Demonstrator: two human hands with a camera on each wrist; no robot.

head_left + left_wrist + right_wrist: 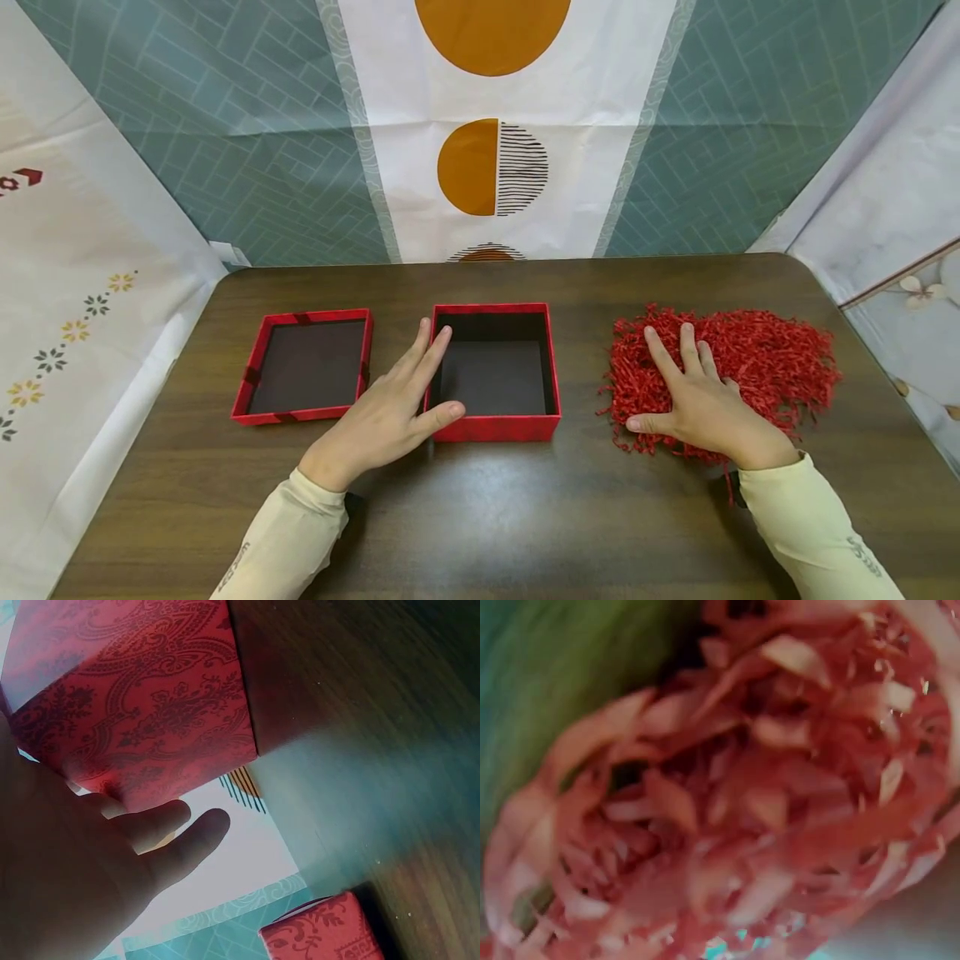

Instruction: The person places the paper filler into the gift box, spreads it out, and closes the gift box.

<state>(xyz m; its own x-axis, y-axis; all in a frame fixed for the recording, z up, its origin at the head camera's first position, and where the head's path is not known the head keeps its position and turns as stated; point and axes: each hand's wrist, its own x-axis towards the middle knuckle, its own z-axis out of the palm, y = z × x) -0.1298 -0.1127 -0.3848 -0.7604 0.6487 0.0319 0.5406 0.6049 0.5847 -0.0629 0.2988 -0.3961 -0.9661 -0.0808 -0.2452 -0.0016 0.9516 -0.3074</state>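
An uncovered red box (495, 429) with a dark inside stands mid-table; its patterned red side (150, 697) fills the upper left of the left wrist view. The left hand (386, 417) is at the box's left edge, fingers extended and spread, holding nothing; in its own view the hand (82, 862) is in shadow. On the right lies a heap of red crinkled paper shreds (780, 358). Over the heap's near left part the right hand (701, 404) is spread, fingers extended; how firmly it touches cannot be told. Shreds (765, 810) fill the right wrist view, blurred.
To the left of the box lies a shallow red lid (315, 367), dark inside up; its corner (322, 930) shows low in the left wrist view. The brown table (495, 517) ends at a patterned cloth (615, 100) behind. Pale cloths hang at both sides.
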